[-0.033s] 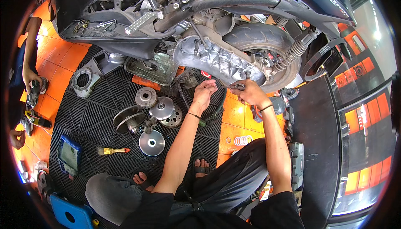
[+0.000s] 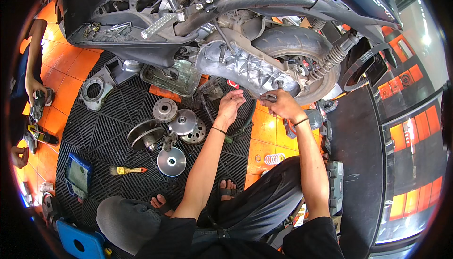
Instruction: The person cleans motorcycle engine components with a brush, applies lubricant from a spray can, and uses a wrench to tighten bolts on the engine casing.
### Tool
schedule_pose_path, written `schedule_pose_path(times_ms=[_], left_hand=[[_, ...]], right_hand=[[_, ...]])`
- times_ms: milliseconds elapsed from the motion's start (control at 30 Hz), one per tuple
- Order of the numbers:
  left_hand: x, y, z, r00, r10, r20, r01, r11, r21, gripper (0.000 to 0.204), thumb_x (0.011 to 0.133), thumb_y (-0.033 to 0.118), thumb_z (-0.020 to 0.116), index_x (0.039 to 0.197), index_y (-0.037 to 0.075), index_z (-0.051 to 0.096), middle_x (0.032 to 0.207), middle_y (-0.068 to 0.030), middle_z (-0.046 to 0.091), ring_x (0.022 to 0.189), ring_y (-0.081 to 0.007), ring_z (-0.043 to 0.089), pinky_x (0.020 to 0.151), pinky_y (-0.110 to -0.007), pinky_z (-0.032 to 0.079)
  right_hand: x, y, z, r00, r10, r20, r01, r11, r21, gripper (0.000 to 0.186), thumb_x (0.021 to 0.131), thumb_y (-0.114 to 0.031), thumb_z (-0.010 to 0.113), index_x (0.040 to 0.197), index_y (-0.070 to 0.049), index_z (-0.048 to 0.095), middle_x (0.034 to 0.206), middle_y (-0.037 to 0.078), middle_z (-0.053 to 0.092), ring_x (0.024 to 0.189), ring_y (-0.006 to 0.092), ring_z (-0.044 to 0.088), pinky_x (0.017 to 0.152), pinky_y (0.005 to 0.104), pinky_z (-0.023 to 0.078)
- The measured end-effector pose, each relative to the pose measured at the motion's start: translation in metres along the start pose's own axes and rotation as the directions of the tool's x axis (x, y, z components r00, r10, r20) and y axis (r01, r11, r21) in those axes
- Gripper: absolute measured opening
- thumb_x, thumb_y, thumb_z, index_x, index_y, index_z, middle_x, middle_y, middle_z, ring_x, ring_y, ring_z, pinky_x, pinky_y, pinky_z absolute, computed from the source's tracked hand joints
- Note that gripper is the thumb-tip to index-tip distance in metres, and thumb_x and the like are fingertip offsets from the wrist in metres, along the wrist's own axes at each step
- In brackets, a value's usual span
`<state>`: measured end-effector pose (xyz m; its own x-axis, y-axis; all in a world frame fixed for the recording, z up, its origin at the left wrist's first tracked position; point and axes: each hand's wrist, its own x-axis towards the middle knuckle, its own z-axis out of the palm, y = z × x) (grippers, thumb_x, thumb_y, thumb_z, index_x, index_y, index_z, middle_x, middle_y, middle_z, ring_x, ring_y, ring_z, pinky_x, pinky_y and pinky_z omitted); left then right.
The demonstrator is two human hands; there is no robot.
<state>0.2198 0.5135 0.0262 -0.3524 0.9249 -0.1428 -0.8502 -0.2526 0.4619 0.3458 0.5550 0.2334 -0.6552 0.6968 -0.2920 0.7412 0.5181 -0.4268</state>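
The silver engine casing (image 2: 247, 72) of a scooter lies before me, joined to the rear wheel's tyre (image 2: 295, 42). My left hand (image 2: 230, 108) is at the casing's lower edge, its fingers drawn together. Anything between those fingertips is too small to make out. My right hand (image 2: 287, 105) is closed round a short dark metal piece (image 2: 270, 98) just below the casing's right end. Its exact kind is not clear. Just above that hand, a round shaft (image 2: 280, 84) sticks out of the casing. A red round thing (image 2: 232, 84) shows beyond my left fingertips.
Pulley discs (image 2: 172, 161) and other round metal parts lie on the black ribbed mat (image 2: 108, 136). Nearby are a paintbrush (image 2: 127, 170), a metal tray (image 2: 174, 79) and a ring-shaped housing (image 2: 96, 89). A white spring (image 2: 274, 158) rests on orange tiles. Another person's hand (image 2: 37, 91) is at far left.
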Motion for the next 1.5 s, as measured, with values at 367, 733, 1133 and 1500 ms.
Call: schedule_pose_path(times_ms=[367, 733, 1133, 1500], left_hand=[[0.005, -0.004, -0.009, 0.995, -0.014, -0.101, 0.018, 0.999, 0.038, 0.022, 0.091, -0.006, 0.060, 0.113, -0.003, 0.062, 0.105, -0.0066, 0.060, 0.096, -0.0168, 0.062, 0.092, -0.030, 0.054], [0.001, 0.001, -0.010, 0.992, 0.011, -0.127, -0.024, 0.994, -0.105, 0.029, 0.094, -0.007, 0.057, 0.122, -0.006, 0.057, 0.107, -0.0107, 0.060, 0.098, -0.0197, 0.064, 0.095, -0.031, 0.057], [0.017, 0.001, -0.035, 0.988, -0.005, -0.151, -0.026, 0.978, -0.206, 0.026, 0.096, 0.001, 0.060, 0.121, -0.001, 0.059, 0.102, -0.0092, 0.064, 0.092, -0.0190, 0.066, 0.084, -0.028, 0.058], [0.011, 0.010, -0.039, 0.940, -0.153, -0.303, 0.006, 0.899, -0.437, 0.017, 0.095, 0.020, 0.054, 0.103, 0.008, 0.063, 0.093, -0.0023, 0.059, 0.091, -0.0221, 0.056, 0.085, -0.038, 0.049]], right_hand=[[-0.005, -0.007, 0.000, 0.999, -0.041, 0.010, 0.040, 0.999, 0.016, 0.031, 0.093, -0.023, 0.070, 0.112, 0.001, 0.071, 0.058, 0.006, 0.060, 0.047, 0.0115, 0.057, 0.047, 0.0287, 0.046], [-0.013, -0.013, 0.000, 0.994, -0.072, -0.087, 0.078, 0.995, 0.062, 0.031, 0.089, -0.025, 0.073, 0.108, -0.001, 0.073, 0.062, 0.009, 0.064, 0.048, 0.0153, 0.060, 0.050, 0.0323, 0.050], [-0.024, -0.031, -0.010, 0.954, -0.008, 0.301, -0.022, 0.995, 0.094, 0.032, 0.093, -0.027, 0.073, 0.119, -0.008, 0.073, 0.064, -0.001, 0.059, 0.054, 0.0075, 0.055, 0.050, 0.0248, 0.044], [-0.030, -0.034, -0.009, 0.966, -0.104, 0.237, 0.076, 0.989, 0.125, 0.032, 0.093, -0.026, 0.072, 0.116, -0.003, 0.073, 0.062, 0.001, 0.060, 0.051, 0.0082, 0.056, 0.048, 0.0261, 0.044]])
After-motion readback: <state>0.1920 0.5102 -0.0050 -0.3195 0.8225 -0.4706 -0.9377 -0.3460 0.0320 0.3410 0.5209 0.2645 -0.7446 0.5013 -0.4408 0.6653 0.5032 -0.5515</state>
